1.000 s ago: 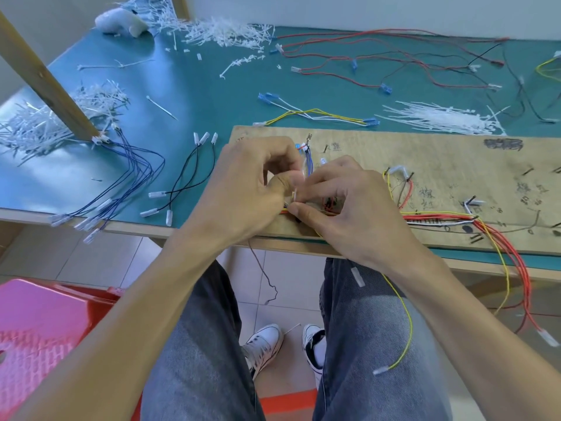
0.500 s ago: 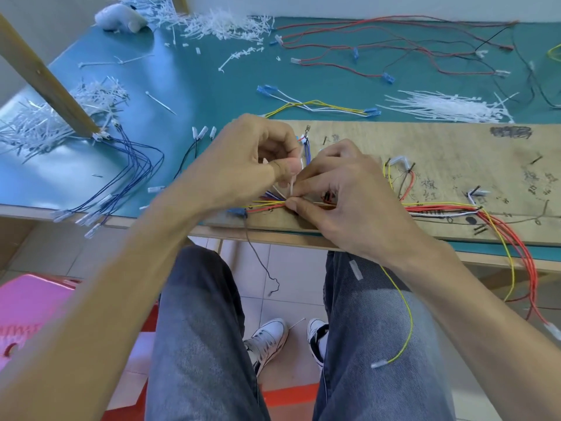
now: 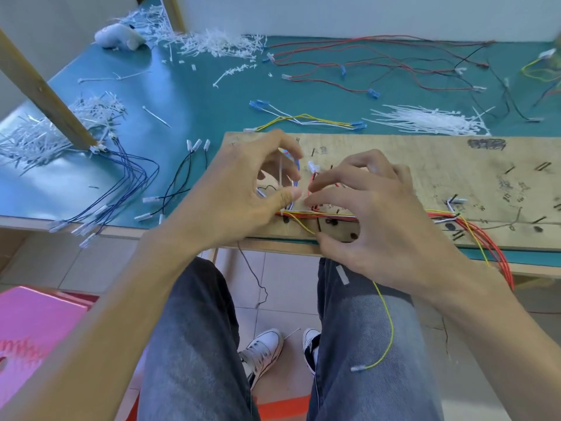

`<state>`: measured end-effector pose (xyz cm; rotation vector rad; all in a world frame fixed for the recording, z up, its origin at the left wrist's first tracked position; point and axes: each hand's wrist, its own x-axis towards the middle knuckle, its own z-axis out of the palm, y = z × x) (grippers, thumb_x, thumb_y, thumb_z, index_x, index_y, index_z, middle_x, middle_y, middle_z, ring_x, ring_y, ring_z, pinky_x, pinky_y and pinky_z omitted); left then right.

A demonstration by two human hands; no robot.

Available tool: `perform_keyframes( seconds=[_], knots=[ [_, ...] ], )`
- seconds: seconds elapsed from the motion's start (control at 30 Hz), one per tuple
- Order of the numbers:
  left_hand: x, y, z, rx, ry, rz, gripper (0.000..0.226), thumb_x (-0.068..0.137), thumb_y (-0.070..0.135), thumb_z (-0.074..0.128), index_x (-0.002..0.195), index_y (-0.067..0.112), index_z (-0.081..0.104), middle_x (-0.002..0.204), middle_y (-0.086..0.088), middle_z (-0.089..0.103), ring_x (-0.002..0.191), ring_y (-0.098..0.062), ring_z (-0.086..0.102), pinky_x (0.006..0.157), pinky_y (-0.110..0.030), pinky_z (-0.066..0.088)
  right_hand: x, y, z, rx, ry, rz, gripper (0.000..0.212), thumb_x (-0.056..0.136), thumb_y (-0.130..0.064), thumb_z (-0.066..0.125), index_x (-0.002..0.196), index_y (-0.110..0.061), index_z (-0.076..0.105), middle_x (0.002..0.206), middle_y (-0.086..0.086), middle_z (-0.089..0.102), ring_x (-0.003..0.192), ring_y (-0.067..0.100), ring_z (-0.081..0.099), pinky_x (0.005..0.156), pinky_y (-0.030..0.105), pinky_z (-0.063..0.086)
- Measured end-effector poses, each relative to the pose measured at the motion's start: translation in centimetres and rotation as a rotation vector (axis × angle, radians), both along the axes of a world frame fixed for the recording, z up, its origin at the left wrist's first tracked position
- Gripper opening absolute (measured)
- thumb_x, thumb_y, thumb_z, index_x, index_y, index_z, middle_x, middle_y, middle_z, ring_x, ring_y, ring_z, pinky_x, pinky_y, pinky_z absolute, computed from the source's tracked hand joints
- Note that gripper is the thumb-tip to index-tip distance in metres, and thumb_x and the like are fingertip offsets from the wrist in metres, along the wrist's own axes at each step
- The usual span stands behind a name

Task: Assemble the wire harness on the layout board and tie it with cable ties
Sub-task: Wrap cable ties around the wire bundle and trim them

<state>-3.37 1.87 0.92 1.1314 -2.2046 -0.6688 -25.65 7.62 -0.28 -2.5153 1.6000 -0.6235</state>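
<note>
Two hands at near edge of layout board (image 3: 425, 165): right hand (image 3: 379, 220) splayed; left hand (image 3: 239, 189), grip unclear.

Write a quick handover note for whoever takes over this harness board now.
Left hand: curled beside an upright cable tie; grip unclear.
Right hand: open, fingertips at the wire bundle.
Done: wires laid along the layout board's near edge; one yellow wire hangs over the lap.
Left: cinch this tie, tie the rest; spare ties lie beyond the board.
</note>
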Motion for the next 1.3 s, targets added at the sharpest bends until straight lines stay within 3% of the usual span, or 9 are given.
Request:
perform_keyframes(
  seconds=[0.07, 0.17, 0.27, 0.47, 0.67, 0.83, 0.9, 1.03, 1.3],
  knots=[
    [-0.1, 0.2, -0.3, -0.076, -0.027, 0.016, 0.046, 0.086, 0.017, 0.082, 0.125, 0.027, 0.061, 0.113, 0.016, 0.070, 0.113, -0.006, 0.064, 0.098, -0.025, 0.047, -0.8, 0.4, 0.3, 0.023, 0.033, 0.001, 0.038, 0.075, -0.039, 0.075, 0.114, -0.037, 0.074, 0.124, -0.023, 0.063, 0.125, 0.020, 0.047, 0.097, 0.047, 0.034],
    [-0.1, 0.5, -0.6, -0.296, -0.190, 0.037, 0.033, 0.085, 0.024, 0.079, 0.116, 0.028, 0.068, 0.138, 0.011, 0.058, 0.134, -0.014, 0.047, 0.110, -0.032, 0.034, -1.9, 0.8, 0.6, 0.052, -0.010, 0.006, 0.028, 0.076, -0.037, 0.077, 0.104, -0.038, 0.073, 0.117, -0.024, 0.064, 0.120, 0.015, 0.048, 0.096, 0.045, 0.035],
    [-0.6, 1.3, -0.9, -0.357, -0.289, 0.014, 0.015, 0.086, 0.036, 0.072, 0.100, 0.030, 0.071, 0.125, 0.019, 0.065, 0.137, -0.014, 0.046, 0.107, -0.039, 0.032, -2.5, 1.1, 0.5, 0.091, -0.097, 0.008, 0.018, 0.079, -0.034, 0.079, 0.095, -0.037, 0.073, 0.109, -0.024, 0.065, 0.114, 0.013, 0.048, 0.096, 0.046, 0.040],
    [-1.2, 1.9, -1.4, -0.277, -0.406, 0.026, 0.017, 0.091, 0.048, 0.062, 0.094, 0.033, 0.071, 0.103, 0.021, 0.070, 0.142, -0.005, 0.042, 0.112, -0.046, 0.031, -3.5, 0.6, 0.1, 0.117, -0.207, -0.021, 0.008, 0.088, -0.037, 0.077, 0.095, -0.034, 0.076, 0.105, -0.021, 0.068, 0.111, 0.014, 0.053, 0.098, 0.047, 0.045],
    [-2.1, 1.9, -0.9, -0.277, -0.480, 0.061, 0.021, 0.081, 0.052, 0.062, 0.081, 0.033, 0.069, 0.095, 0.023, 0.069, 0.141, -0.002, 0.042, 0.111, -0.038, 0.023, -6.4, -1.6, 0.7, 0.177, -0.270, -0.104, 0.015, 0.085, -0.041, 0.082, 0.097, -0.033, 0.079, 0.098, -0.020, 0.071, 0.098, 0.009, 0.062, 0.089, 0.028, 0.047],
    [-2.3, 1.5, -0.6, -0.217, -0.476, 0.054, 0.017, 0.073, 0.049, 0.061, 0.078, 0.034, 0.069, 0.105, 0.023, 0.067, 0.141, 0.003, 0.039, 0.111, -0.037, 0.020, -8.5, -5.0, 1.1, 0.142, -0.367, -0.289, 0.003, 0.086, -0.025, 0.083, 0.087, -0.025, 0.080, 0.068, -0.018, 0.069, 0.064, -0.004, 0.061, 0.065, 0.008, 0.042],
    [-2.3, 1.4, -0.6, -0.203, -0.491, 0.045, 0.018, 0.071, 0.048, 0.060, 0.080, 0.035, 0.069, 0.108, 0.023, 0.067, 0.142, 0.005, 0.036, 0.112, -0.036, 0.020, -9.8, -7.2, 1.6, 0.126, -0.330, -0.375, 0.005, 0.088, -0.020, 0.079, 0.086, -0.025, 0.079, 0.071, -0.017, 0.070, 0.066, -0.002, 0.063, 0.062, 0.004, 0.039],
    [-2.2, 1.4, -0.4, -0.198, -0.502, 0.030, 0.020, 0.068, 0.044, 0.059, 0.082, 0.035, 0.071, 0.115, 0.019, 0.065, 0.138, 0.008, 0.035, 0.111, -0.032, 0.017, -12.3, -12.1, 1.8, 0.174, -0.179, -0.497, 0.011, 0.091, -0.015, 0.074, 0.099, -0.018, 0.080, 0.093, 0.001, 0.078, 0.082, 0.015, 0.066, 0.078, 0.020, 0.047],
    [-2.2, 1.4, -0.3, -0.174, -0.486, 0.031, 0.023, 0.064, 0.043, 0.061, 0.084, 0.036, 0.072, 0.113, 0.022, 0.060, 0.126, 0.012, 0.035, 0.104, -0.023, 0.012, -13.5, -16.5, 2.0, 0.271, 0.010, -0.461, 0.009, 0.078, -0.024, 0.090, 0.080, -0.024, 0.081, 0.067, -0.012, 0.067, 0.078, 0.013, 0.068, 0.072, 0.024, 0.047]
  ],
)
